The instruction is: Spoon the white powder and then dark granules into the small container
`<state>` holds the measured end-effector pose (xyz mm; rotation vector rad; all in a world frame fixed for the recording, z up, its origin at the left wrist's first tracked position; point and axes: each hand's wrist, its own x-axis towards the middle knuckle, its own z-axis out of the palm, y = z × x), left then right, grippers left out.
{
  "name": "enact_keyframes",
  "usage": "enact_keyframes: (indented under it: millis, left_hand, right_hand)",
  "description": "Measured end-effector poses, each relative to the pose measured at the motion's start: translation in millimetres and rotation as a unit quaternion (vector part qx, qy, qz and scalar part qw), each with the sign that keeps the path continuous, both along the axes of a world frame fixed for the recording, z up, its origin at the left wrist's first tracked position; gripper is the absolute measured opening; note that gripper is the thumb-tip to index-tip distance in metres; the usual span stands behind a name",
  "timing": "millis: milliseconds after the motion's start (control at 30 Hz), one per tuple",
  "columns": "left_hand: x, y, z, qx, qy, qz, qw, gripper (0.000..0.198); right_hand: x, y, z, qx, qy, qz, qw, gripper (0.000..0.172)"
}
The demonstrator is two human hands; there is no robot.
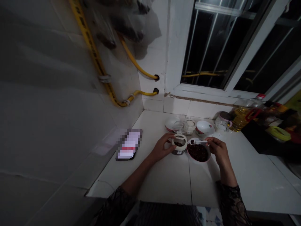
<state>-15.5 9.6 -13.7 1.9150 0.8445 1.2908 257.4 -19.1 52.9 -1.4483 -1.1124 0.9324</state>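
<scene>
On the white tiled counter, a small jar (179,148) with a pale rim and an open clear lid has dark contents inside. My left hand (162,147) grips the jar's left side, thumb and fingers around its rim. Just right of the jar is a bowl (198,152) filled with a dark reddish-brown, lumpy food. Pinched in my right hand (217,148) is the handle of a small white spoon (199,141), held over the bowl's back edge. A bit of the dark food lies in the spoon's tip, close to the jar.
Behind the jar stand a white bowl (205,128), another jar (191,126) and a further bowl at left. A lidded jar (223,121), an oil bottle (240,117) and a black box (255,138) line the right back. A phone (129,146) leans by the left wall.
</scene>
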Motion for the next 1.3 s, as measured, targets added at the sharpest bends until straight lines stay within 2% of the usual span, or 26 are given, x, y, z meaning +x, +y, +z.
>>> enact_keyframes:
  millis: [67, 167, 233, 367, 433, 533, 600, 667, 800, 967, 1133, 1300]
  left_hand:
    - [0, 0, 0.7, -0.005, -0.001, -0.002, 1.0, 0.03]
    - [0, 0, 0.9, -0.005, -0.002, -0.003, 1.0, 0.031]
    - [0, 0, 0.4, -0.001, -0.004, 0.0, 1.0, 0.031]
    - [0, 0, -0.6, 0.004, -0.002, 0.001, 1.0, 0.031]
    - [0, 0, -1.0, 0.004, -0.001, 0.0, 1.0, 0.031]
    - [1, 0, -1.2, 0.004, 0.0, 0.004, 1.0, 0.03]
    - [1, 0, -0.7, 0.001, 0.002, 0.004, 1.0, 0.03]
    - [1, -1, 0.3, -0.002, 0.004, 0.002, 1.0, 0.03]
    - [0, -2, 1.9, -0.003, 0.003, 0.001, 1.0, 0.031]
    - [1, -2, 1.1, -0.006, 0.007, 0.004, 1.0, 0.031]
    - [0, -1, 0.5, 0.002, 0.003, 0.002, 1.0, 0.03]
    - [-1, -1, 0.7, 0.002, 0.006, 0.001, 1.0, 0.031]
  right_hand:
    - [-11, -1, 0.5, 0.037, -0.027, 0.01, 0.999, 0.039]
    - [-30, -6, -1.1, 0.129, -0.125, 0.005, 0.984, 0.035]
    - [-41, -10, -3.1, 0.198, -0.223, 0.021, 0.954, 0.03]
    - [-52, -18, -6.5, 0.297, -0.39, 0.13, 0.862, 0.03]
    - [-49, -19, -6.3, 0.316, -0.403, 0.139, 0.847, 0.031]
    - [-34, -17, -4.0, 0.299, -0.367, 0.068, 0.878, 0.029]
    - [-18, -15, -2.5, 0.255, -0.344, 0.008, 0.904, 0.027]
    - [-1, -11, -2.0, 0.212, -0.337, -0.016, 0.917, 0.026]
    - [18, -7, -4.8, 0.147, -0.379, 0.002, 0.914, 0.027]
    - [5, -6, -10.1, 0.093, -0.412, 0.072, 0.904, 0.028]
    - [6, -4, -10.8, 0.044, -0.315, 0.042, 0.947, 0.032]
    - [16, -1, -10.6, 0.04, -0.202, 0.009, 0.978, 0.028]
